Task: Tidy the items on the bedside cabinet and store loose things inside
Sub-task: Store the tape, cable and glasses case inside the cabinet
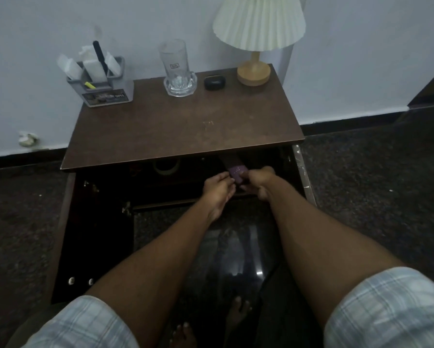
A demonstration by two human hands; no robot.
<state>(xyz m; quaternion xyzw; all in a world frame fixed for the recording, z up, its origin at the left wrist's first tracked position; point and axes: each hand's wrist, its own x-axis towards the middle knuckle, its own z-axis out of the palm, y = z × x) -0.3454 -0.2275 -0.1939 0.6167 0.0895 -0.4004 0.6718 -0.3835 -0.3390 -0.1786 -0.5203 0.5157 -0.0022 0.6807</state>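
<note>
Against a pale wall, the dark brown wooden bedside cabinet [180, 126] stands with its door open. Both hands reach inside: left hand [217, 188] and right hand [260, 180] pinch a small purple rectangular box [237, 173] between closed fingertips. On top, a grey plastic organiser [108, 89] holds white packets and a black pen

One head-worn camera is looking forward and steeply down from above the bedside cabinet [183, 126], facing the wall behind it. It is sitting close, taking in the cabinet's top, its open front below, and the floor around it.
</note>
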